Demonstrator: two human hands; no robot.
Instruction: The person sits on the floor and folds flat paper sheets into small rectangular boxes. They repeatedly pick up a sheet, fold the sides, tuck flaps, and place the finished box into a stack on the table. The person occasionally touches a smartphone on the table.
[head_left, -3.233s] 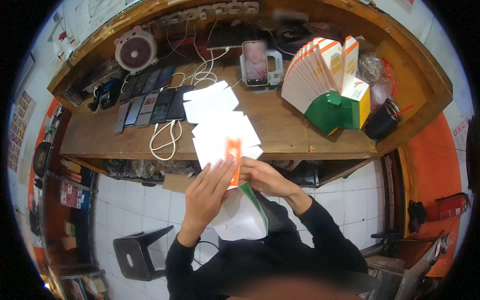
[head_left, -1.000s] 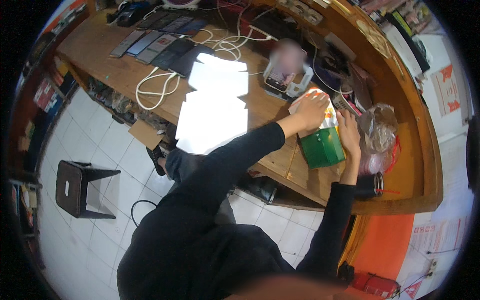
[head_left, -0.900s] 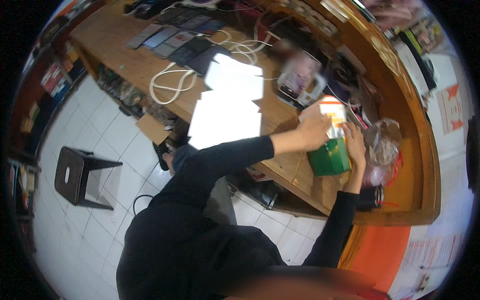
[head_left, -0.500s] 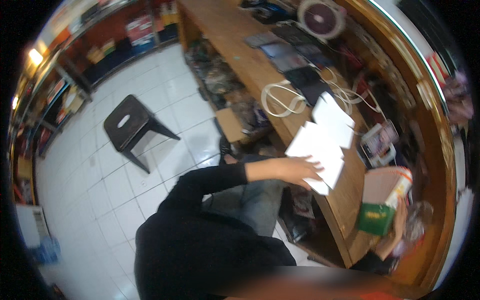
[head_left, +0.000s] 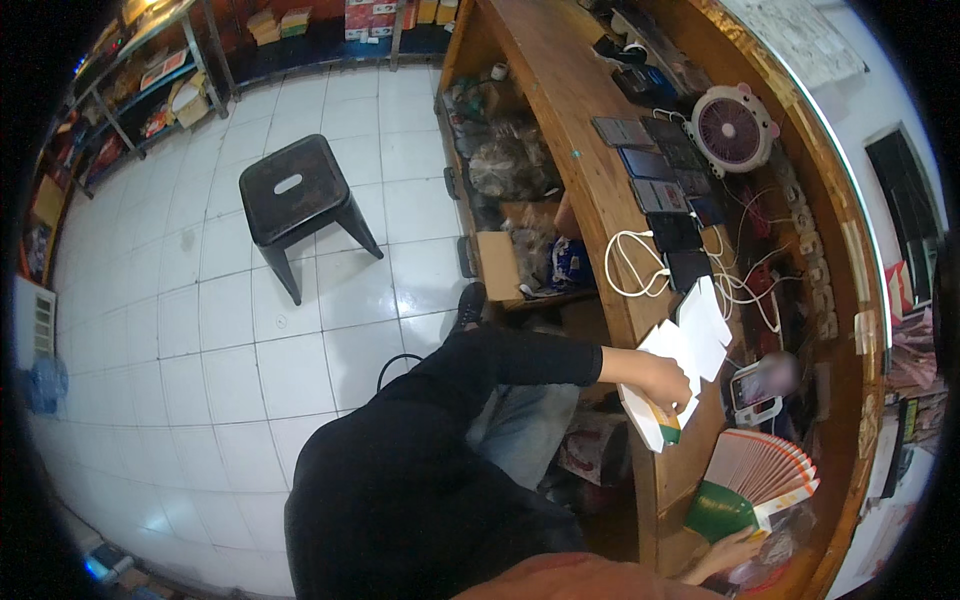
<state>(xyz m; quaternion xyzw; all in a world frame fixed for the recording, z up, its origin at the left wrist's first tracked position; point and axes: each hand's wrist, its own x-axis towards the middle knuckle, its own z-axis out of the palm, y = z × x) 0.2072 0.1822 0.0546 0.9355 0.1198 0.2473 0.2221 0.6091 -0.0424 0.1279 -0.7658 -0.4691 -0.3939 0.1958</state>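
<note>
My left hand is closed over loose white cards on the wooden counter, fingers bent down. Under its fingertips is a white card with a green and orange end; its kind is hard to make out. My right hand grips the lower end of a fanned stack of thin cards with orange and white edges and a green face. More white cards overlap farther along the counter. A clear plastic bag lies beside my right hand.
Several phones and white cables lie farther up the counter, near a round fan. A lit phone stands right of the cards. A black stool is on the tiled floor, left of shelves holding bagged goods.
The view has shifted, so the counter appears farther right and lower. My left fingers have curled in from lying flatter on the white cards. The stack at my right hand has spread into a fan.
</note>
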